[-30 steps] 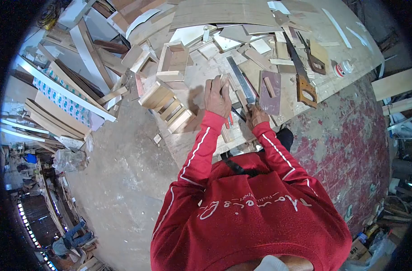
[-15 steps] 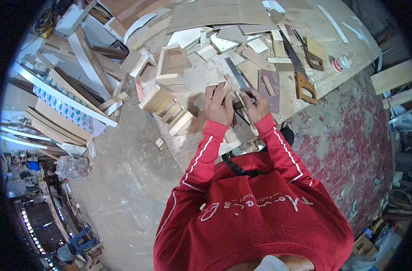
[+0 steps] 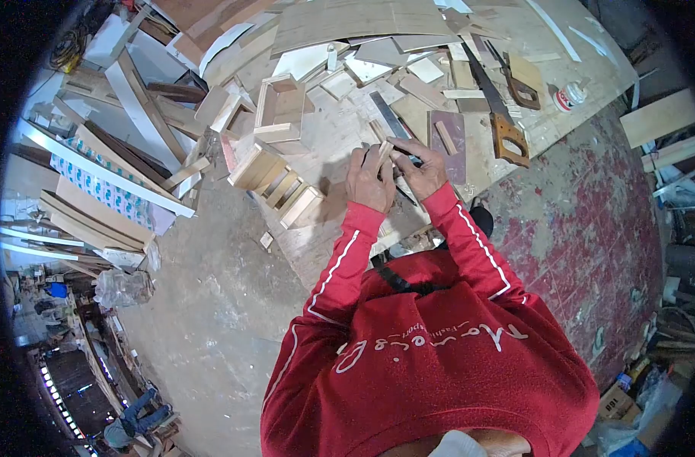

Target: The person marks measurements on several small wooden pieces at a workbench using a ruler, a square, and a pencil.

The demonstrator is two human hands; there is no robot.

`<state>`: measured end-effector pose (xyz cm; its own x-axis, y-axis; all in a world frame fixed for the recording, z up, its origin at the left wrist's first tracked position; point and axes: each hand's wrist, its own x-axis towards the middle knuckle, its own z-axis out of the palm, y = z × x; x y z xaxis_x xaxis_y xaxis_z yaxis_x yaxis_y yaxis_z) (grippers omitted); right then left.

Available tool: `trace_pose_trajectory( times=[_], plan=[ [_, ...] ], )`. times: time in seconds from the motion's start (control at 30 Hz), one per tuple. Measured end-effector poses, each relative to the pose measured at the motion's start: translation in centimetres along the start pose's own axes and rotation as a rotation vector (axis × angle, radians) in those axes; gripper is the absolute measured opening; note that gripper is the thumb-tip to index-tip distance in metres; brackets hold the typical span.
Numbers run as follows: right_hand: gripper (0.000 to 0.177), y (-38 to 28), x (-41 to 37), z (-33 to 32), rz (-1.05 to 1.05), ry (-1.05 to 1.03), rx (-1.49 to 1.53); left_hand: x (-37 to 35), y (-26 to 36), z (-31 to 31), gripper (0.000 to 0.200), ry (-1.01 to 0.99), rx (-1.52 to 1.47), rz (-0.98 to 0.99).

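Across the workshop, a worn floor (image 3: pixel 210 305), grey on the left and stained red on the right, surrounded a wooden worktable (image 3: pixel 317 242). Long boards (image 3: pixel 143 107) lay in a jumble left of the table, and another person (image 3: pixel 138 419) was partly visible at the lower left edge. A red sweatshirt (image 3: pixel 431 365) with white lettering filled the lower middle of the view. On the table, an open wooden box (image 3: pixel 282 108) stood near the left side, with a slatted wooden piece (image 3: pixel 275 181) tilted just below it. To the right lay a handsaw (image 3: pixel 507 139), its blade pointing toward the far side, and beside it a second saw (image 3: pixel 525 94) with a dark handle. A purplish board (image 3: pixel 457 164) bore a small wood block (image 3: pixel 445 137), and a flat metal strip (image 3: pixel 389 114) lay to its left. A can (image 3: pixel 570 97) with a red and white label stood near the right edge. At the near part of the table, the left hand (image 3: pixel 369 181) had its fingers bent and closed around a short wooden piece (image 3: pixel 385 151), which stuck up past the fingertips. Close beside it, the right hand (image 3: pixel 423 172) was curled, thumb and fingers closed on a dark item (image 3: pixel 416 161) too hidden to identify.
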<state>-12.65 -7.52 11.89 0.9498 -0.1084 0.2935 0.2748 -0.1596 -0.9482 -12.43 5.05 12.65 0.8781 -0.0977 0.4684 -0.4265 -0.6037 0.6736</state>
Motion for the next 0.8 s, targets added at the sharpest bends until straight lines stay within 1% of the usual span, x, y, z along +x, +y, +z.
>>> trace_pose_trajectory(
  times=[0.03, 0.07, 0.13, 0.17, 0.23, 0.47, 0.53, 0.57, 0.63, 0.67, 0.73, 0.77, 0.8],
  plan=[
    [0.025, 0.2, 0.0, 0.0, -0.057, -0.005, -0.048, -0.1, -0.1, 0.0, 0.028, -0.017, 0.006, -0.011],
    [0.025, 0.3, -0.1, 0.1, -0.055, -0.005, -0.048, -0.2, -0.2, 0.1, 0.028, -0.018, 0.007, -0.013],
    [0.023, 0.6, -0.3, 0.2, 0.048, 0.019, -0.020, -0.4, -0.4, 0.2, 0.028, -0.026, 0.018, -0.030],
    [0.023, 0.7, -0.4, 0.3, 0.049, 0.019, -0.020, -0.5, -0.5, 0.1, 0.028, -0.026, 0.019, -0.030],
    [0.017, 1.0, -0.6, 0.4, 0.209, 0.071, 0.137, -0.6, -0.6, -0.1, 0.028, -0.044, 0.012, -0.006],
    [0.016, 0.4, -1.3, 0.1, 0.221, 0.037, 0.097, -1.5, -1.7, -0.8, 0.027, -0.087, -0.094, 0.030],
    [0.010, 0.9, -1.5, 0.2, 0.273, 0.029, 0.368, -1.8, -2.1, -1.1, 0.027, -0.094, -0.121, 0.023],
    [0.010, 1.5, -1.6, 0.2, 0.281, 0.026, 0.369, -2.1, -2.3, -1.4, 0.027, -0.097, -0.119, 0.016],
    [0.012, 3.3, -2.1, -0.2, 0.368, 0.025, 0.053, -3.0, -2.0, -2.6, 0.022, -0.058, -0.068, -0.071],
    [0.012, 4.1, -2.3, -0.4, 0.372, 0.024, 0.053, -3.8, -2.9, -2.8, 0.022, -0.060, -0.068, -0.075],
    [0.023, 5.5, -3.1, -0.4, 0.351, -0.130, -0.589, -6.8, -6.1, -2.9, 0.027, -0.161, 0.057, -0.018],
    [0.027, 5.8, -3.6, 0.0, 0.427, -0.150, -0.586, -8.2, -7.4, -2.8, 0.026, -0.196, 0.066, -0.055],
    [0.027, 6.7, -4.2, 0.7, 0.428, -0.155, -0.585, -9.3, -8.0, -3.0, 0.026, -0.196, 0.068, -0.061]
  ],
)
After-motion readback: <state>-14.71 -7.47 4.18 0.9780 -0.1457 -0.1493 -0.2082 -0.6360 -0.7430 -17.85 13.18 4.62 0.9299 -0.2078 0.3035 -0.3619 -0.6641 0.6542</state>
